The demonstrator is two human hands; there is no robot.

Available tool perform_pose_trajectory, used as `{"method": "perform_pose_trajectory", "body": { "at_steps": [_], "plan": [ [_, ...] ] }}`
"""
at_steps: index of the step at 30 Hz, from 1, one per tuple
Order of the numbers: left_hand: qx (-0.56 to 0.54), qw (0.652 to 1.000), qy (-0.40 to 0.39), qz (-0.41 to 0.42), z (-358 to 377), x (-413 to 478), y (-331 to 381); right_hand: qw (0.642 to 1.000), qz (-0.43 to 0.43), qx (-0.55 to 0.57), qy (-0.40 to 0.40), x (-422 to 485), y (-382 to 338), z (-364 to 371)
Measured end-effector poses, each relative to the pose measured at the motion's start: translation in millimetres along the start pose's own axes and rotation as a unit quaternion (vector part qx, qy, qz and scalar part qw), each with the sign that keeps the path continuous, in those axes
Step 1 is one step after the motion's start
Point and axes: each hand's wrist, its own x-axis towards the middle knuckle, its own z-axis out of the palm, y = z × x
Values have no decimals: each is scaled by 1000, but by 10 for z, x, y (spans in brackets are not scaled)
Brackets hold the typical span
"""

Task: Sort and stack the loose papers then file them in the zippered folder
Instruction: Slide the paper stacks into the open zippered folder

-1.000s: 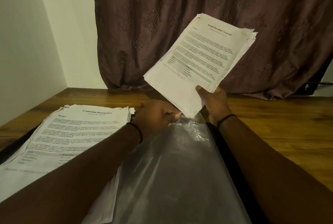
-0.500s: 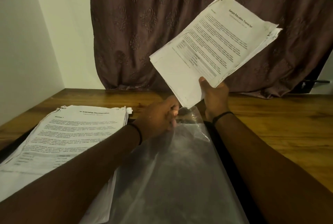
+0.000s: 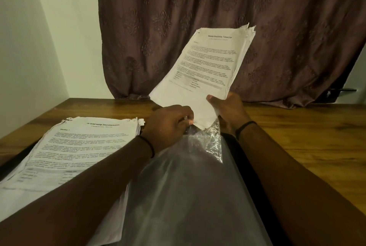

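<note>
Right hand [image 3: 227, 111] is gripping the raised paper stack [image 3: 208, 67], thumb clamped on top, lower corner at the clear sleeve [image 3: 188, 186] mouth. Left hand [image 3: 168, 125] is pinching the sleeve's edge, fingers curled.

The body print on the raised sheaf of white printed papers [image 3: 208, 67] is too small and soft to read. Part of its lower edge sits behind the left hand [image 3: 170, 125]. The right hand [image 3: 227, 111] shows only its thumb and back, with the fingers behind the sheets. The flat stack of white papers [image 3: 79, 146] runs off the left edge and under the left forearm. The cloudy plastic sleeve [image 3: 188, 196] leaves the bottom edge and covers most of the black folder [image 3: 243, 166]. A dark object [image 3: 340, 92] far right is too dim to identify.
</note>
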Motion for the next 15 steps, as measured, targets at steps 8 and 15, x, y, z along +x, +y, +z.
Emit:
{"method": "perform_pose_trajectory", "body": {
  "at_steps": [8, 15],
  "plan": [
    [-30, 998, -30, -43, 41, 22, 16, 989, 55, -48, -132, -50, -1, -54],
    [-83, 983, -111, -123, 41, 27, -71, 976, 107, -47, -183, 26, 93, -266]
  ]
}}
